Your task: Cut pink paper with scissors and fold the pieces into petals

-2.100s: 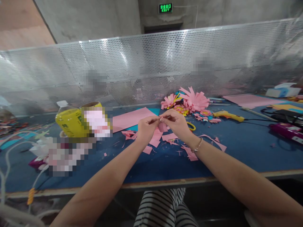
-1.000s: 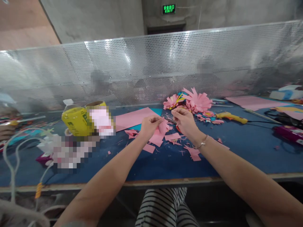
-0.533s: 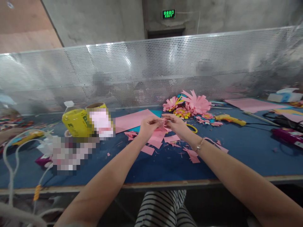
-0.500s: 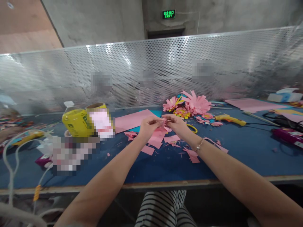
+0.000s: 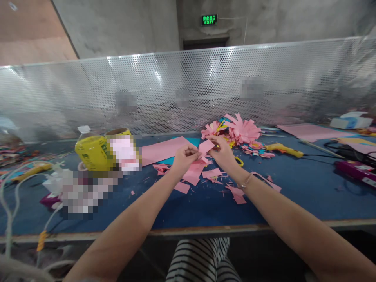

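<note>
A small flat piece of pink paper (image 5: 206, 147) is raised above the blue table (image 5: 188, 215), between my two hands. My right hand (image 5: 220, 150) pinches it at its right edge. My left hand (image 5: 185, 156) is closed at the paper's left side, thumb and fingertips together; what it pinches is too small to make out. Below the hands lie pink paper pieces (image 5: 194, 174), another cut rectangle (image 5: 182, 187) and thin scraps. Behind my right hand stand pink fringed paper flowers (image 5: 242, 130).
Yellow glue gun (image 5: 284, 149) with a black cord lies at right, near a purple object (image 5: 357, 170). At left are a yellow-labelled bottle (image 5: 95, 150), a tape roll (image 5: 121, 133) and white cables (image 5: 17, 196). A perforated metal screen (image 5: 164, 94) stands behind.
The pink paper between my hands, earlier mostly hidden by the fingers, now shows as a flat rectangle. My hands have moved slightly apart.
</note>
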The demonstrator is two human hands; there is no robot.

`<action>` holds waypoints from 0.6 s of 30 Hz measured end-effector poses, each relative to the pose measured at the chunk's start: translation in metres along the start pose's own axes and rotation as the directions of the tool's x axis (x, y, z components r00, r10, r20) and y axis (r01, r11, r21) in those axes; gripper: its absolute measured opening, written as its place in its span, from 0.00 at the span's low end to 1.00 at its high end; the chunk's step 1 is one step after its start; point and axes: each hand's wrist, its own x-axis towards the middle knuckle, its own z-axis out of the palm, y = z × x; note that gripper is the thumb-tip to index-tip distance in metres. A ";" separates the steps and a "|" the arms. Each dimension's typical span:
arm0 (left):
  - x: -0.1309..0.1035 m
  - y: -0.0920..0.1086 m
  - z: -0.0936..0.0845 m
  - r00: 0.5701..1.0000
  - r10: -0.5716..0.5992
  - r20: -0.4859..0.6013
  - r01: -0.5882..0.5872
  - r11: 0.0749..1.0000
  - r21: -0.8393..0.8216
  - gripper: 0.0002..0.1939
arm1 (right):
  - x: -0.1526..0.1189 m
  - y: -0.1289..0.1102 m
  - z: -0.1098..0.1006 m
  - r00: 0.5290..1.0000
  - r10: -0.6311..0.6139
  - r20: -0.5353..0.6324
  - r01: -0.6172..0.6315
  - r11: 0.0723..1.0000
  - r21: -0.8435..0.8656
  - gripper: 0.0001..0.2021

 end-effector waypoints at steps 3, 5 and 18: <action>0.001 0.000 -0.001 1.000 -0.028 -0.003 0.028 1.000 -0.015 0.12 | 0.002 0.000 -0.002 0.998 -0.043 0.037 0.045 0.997 -0.062 0.17; 0.001 0.000 -0.001 0.999 -0.052 -0.005 0.052 0.999 -0.009 0.12 | 0.003 0.000 -0.004 0.993 -0.109 0.042 0.113 0.985 -0.131 0.15; -0.001 -0.002 0.001 0.995 -0.099 0.008 0.099 0.995 0.024 0.09 | -0.004 0.001 -0.004 0.966 -0.225 0.126 0.248 0.946 -0.210 0.17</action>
